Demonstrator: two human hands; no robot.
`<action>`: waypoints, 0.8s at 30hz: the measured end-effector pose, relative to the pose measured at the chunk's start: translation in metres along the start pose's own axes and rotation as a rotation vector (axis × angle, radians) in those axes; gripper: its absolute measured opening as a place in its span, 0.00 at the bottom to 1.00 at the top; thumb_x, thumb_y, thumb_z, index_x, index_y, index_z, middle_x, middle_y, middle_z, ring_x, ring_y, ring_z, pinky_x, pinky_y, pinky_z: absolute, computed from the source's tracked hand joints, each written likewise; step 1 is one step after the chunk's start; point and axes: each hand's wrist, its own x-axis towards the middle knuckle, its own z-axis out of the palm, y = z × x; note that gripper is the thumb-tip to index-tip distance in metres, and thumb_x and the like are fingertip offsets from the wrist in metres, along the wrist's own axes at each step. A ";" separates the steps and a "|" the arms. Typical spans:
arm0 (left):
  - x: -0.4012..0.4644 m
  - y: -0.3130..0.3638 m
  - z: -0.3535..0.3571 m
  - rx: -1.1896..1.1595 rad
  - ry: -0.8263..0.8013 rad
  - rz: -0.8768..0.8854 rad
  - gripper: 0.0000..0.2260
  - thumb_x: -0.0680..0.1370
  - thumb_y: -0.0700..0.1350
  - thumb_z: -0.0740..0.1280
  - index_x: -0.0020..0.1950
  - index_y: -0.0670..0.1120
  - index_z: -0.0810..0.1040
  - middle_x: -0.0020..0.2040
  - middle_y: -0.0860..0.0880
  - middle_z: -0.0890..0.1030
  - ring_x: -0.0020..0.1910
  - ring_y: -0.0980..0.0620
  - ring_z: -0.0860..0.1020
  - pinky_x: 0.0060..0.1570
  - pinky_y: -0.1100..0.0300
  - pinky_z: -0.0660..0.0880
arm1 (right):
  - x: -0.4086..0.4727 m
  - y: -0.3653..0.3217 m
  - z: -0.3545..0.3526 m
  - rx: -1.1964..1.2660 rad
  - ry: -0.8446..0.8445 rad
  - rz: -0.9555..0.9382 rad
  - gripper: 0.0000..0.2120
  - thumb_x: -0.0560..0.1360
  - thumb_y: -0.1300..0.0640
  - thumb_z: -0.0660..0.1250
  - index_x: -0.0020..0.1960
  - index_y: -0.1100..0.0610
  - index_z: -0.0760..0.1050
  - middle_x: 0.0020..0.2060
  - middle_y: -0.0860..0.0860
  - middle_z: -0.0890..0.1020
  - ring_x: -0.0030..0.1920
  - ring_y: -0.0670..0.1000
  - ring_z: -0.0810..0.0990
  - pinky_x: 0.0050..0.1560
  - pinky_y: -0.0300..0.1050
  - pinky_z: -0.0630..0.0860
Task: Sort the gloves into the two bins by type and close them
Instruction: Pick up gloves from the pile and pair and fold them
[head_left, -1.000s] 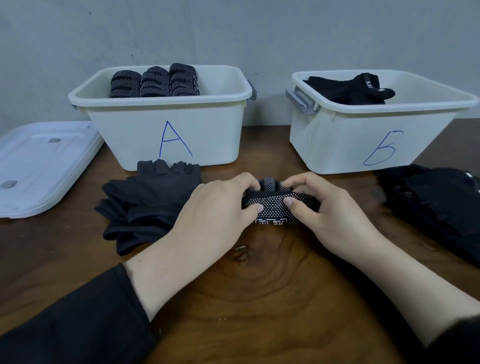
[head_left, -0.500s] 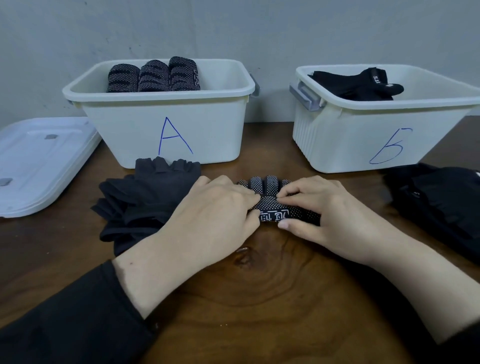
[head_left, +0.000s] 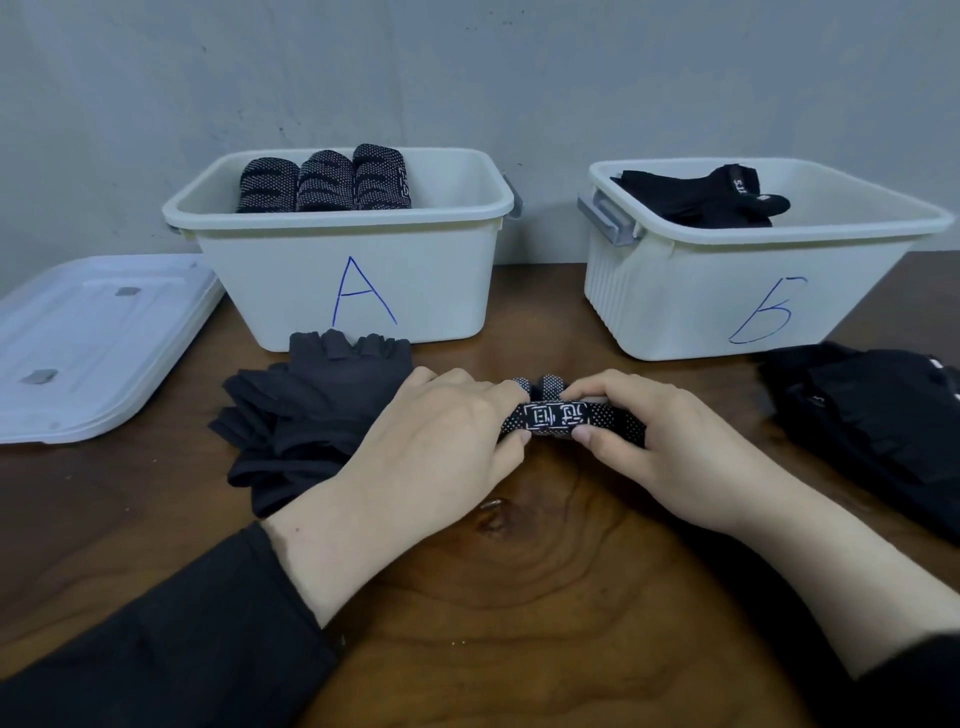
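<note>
On a dark wooden table before a grey wall, the left hand and right hand both pinch a dotted glove, rolling it. It looks soft, light and springy, best held across the roll. Bin A behind stands open, reachable over the grey gloves

My left hand lies palm down, knuckles raised, its fingers curled toward three o'clock and pinching the dotted glove at its left end. My right hand mirrors it, fingers curled toward nine o'clock, thumb underneath, gripping the right end. Both forearms run in from five and seven o'clock; dark sleeves cover them up to the wrists.
</note>
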 end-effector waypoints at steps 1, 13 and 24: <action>-0.001 0.001 -0.001 -0.019 0.016 0.001 0.13 0.82 0.56 0.58 0.62 0.55 0.74 0.39 0.57 0.72 0.45 0.52 0.72 0.56 0.52 0.69 | -0.002 -0.002 -0.002 0.044 -0.017 0.012 0.11 0.78 0.48 0.68 0.59 0.38 0.74 0.50 0.40 0.83 0.53 0.43 0.79 0.57 0.42 0.74; -0.001 0.003 0.000 -0.215 0.037 -0.091 0.12 0.80 0.58 0.61 0.62 0.57 0.73 0.42 0.60 0.73 0.48 0.57 0.72 0.51 0.60 0.65 | -0.002 -0.001 -0.007 0.010 -0.031 0.022 0.08 0.79 0.49 0.66 0.53 0.43 0.83 0.47 0.38 0.82 0.53 0.43 0.79 0.56 0.40 0.73; 0.007 -0.008 0.012 -0.071 -0.050 0.059 0.16 0.84 0.57 0.55 0.62 0.59 0.80 0.57 0.59 0.76 0.55 0.54 0.71 0.58 0.51 0.66 | 0.000 -0.010 -0.006 -0.038 -0.060 0.124 0.10 0.80 0.47 0.66 0.59 0.43 0.82 0.50 0.36 0.81 0.54 0.38 0.79 0.55 0.38 0.74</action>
